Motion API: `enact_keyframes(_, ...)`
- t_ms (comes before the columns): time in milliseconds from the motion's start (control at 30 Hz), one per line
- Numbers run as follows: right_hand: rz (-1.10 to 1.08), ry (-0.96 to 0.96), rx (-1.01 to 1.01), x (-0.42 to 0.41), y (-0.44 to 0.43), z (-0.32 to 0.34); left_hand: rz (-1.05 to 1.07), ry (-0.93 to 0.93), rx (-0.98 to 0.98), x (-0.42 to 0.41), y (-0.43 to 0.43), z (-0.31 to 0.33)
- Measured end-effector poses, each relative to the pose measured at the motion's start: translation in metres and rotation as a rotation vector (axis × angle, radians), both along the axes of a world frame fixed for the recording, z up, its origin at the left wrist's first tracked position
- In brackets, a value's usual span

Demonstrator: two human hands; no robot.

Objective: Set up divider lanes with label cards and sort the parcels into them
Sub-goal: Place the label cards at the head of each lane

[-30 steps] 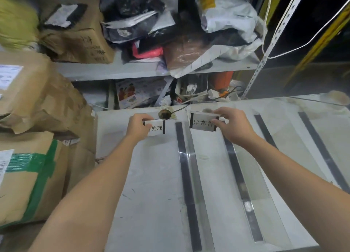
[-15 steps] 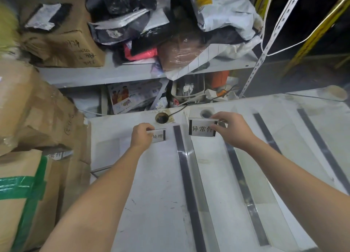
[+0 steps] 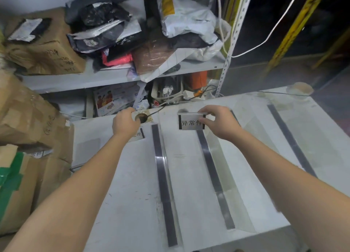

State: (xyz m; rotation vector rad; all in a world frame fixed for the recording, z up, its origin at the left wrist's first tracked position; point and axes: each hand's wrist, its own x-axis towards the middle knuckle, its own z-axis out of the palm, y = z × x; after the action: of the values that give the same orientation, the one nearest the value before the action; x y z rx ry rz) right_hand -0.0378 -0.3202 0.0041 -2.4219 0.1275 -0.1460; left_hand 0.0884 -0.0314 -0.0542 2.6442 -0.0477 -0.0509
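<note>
Arms outstretched | left hand (image 3: 125, 124) fingers curled over label card (image 3: 139, 135) | right hand (image 3: 219, 124) fingers pinching upright card (image 3: 190, 122)

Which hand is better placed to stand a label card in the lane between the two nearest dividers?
Probably the right hand. It holds the readable label card upright at the far end of that lane. The left hand is one lane further left, its own card mostly hidden.

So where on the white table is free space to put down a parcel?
Free: the lane between the two nearer divider strips, below the right-hand label card, and the table left of them. Crowded: the shelf behind and the cardboard boxes at left.
</note>
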Motion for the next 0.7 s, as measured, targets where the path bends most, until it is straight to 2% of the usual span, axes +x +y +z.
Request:
enact_keyframes(333,-0.016,-0.09,-0.008,-0.083,-0.142,0.025,-0.012,-0.099,0.102,-0.092,-0.137,0.069)
enact_keyframes(700,-0.144,-0.087,0.013,-0.137,-0.291,0.038,-0.159,-0.138,0.185,-0.15,-0.281,0.085)
